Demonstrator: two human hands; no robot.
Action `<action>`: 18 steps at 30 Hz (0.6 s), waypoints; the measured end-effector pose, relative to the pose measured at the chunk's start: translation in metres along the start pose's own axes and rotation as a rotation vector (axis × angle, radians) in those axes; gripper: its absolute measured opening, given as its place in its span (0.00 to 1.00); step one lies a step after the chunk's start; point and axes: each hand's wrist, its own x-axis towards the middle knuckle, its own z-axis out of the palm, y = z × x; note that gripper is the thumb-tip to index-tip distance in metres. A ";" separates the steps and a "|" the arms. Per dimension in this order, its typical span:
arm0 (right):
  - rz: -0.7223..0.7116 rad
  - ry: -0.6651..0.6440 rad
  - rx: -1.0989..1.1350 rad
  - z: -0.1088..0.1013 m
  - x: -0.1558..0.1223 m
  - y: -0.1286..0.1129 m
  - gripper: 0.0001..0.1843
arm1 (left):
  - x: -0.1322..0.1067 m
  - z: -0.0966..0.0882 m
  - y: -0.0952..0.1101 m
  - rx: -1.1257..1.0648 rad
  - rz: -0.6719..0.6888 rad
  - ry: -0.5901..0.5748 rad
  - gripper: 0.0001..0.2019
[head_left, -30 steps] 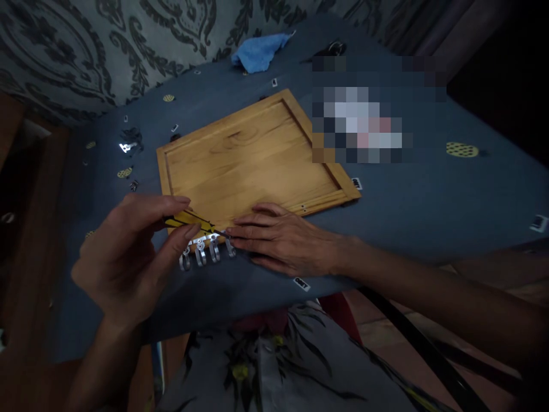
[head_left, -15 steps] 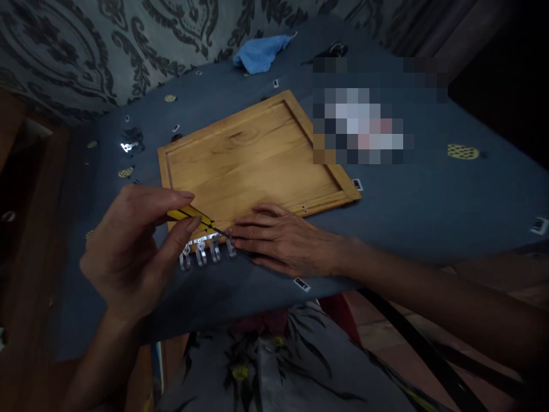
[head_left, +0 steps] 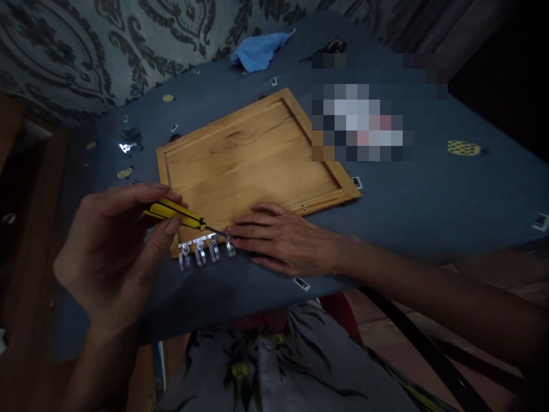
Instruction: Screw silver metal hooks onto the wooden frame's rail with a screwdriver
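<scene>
Right hand (head_left: pixel 287 241) is spread over the cloth-covered worktop (head_left: pixel 412 212), laid flat on a framed wooden panel's near edge (head_left: pixel 253 154). There a metal hook rail (head_left: pixel 199 242) is set. By the left hand (head_left: pixel 114 252) a yellow screwdriver (head_left: pixel 182 216) is pinched, tip at the rightmost hook; the grip has just been drawn back, apparently between turns. No container can be made out.

I see a dark-patterned wall (head_left: pixel 150 34) across the upper left, wooden furniture (head_left: pixel 45 252) along the left edge, and reddish floor (head_left: pixel 377 335) at lower right, all dimly lit.
</scene>
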 end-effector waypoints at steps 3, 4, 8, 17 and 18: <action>-0.001 -0.003 -0.003 0.000 0.000 0.000 0.21 | -0.002 0.000 -0.001 -0.010 0.065 -0.081 0.25; -0.002 -0.001 -0.006 0.000 0.000 0.000 0.21 | -0.002 -0.001 -0.001 -0.011 0.066 -0.095 0.25; -0.003 0.000 -0.011 0.001 0.000 0.000 0.22 | -0.004 -0.002 -0.001 0.005 0.034 -0.118 0.26; 0.003 -0.001 -0.006 0.000 0.000 0.000 0.22 | -0.004 -0.002 0.000 0.003 0.058 -0.140 0.26; 0.002 0.002 -0.006 0.000 0.000 0.000 0.22 | -0.004 -0.002 0.000 0.014 0.060 -0.142 0.26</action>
